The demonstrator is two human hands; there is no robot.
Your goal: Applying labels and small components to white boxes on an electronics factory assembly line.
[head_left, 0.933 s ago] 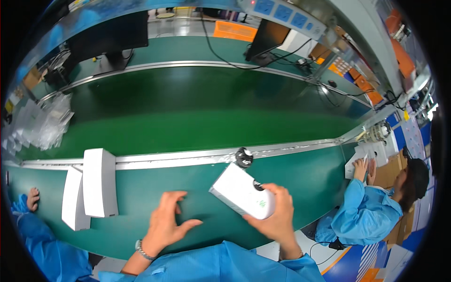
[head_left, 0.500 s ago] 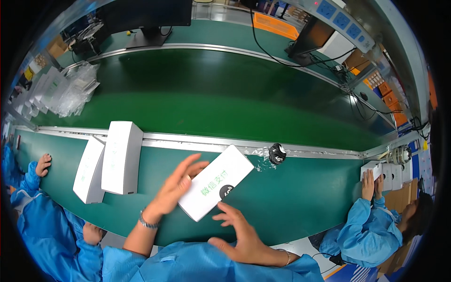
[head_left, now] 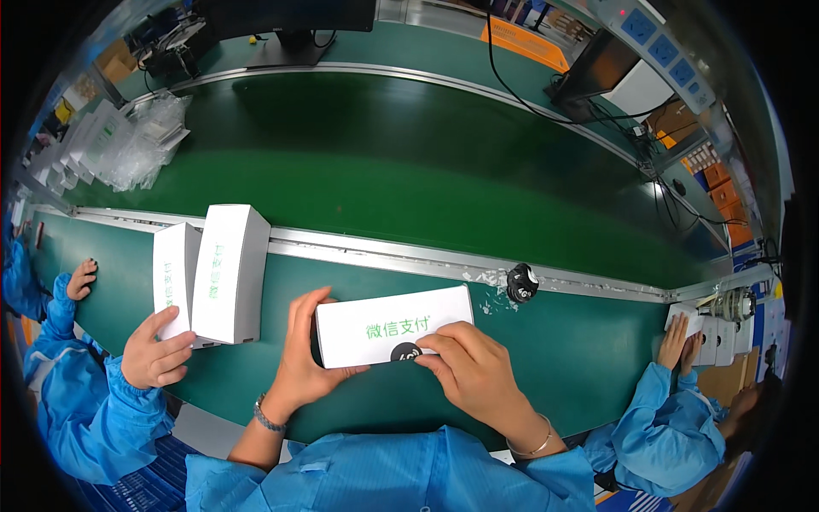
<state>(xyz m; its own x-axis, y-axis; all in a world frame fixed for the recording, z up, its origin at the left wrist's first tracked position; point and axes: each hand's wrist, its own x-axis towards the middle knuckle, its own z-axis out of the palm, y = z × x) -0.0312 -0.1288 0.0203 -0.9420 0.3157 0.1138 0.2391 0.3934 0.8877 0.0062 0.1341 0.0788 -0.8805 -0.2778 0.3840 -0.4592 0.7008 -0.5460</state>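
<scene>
From my remote place I have the white box (head_left: 388,309) between the hands: the right hand (head_left: 473,371) pinches thumb and forefinger at the black sticker (head_left: 403,352), at its six o'clock. The left hand (head_left: 303,367) clasps the nine-o'clock end, fingers spread. I judge this is sticking down; next calls for even pressing. Farther, toward two o'clock, lies a black roll (head_left: 521,282).

Grn bench (head_left: 580,341) w/ metal rail (head_left: 358,253), blk monitor (head_left: 294,15) at back

The held carton (head_left: 394,327) looks smooth paperboard, the belt (head_left: 409,179) glossy
</scene>
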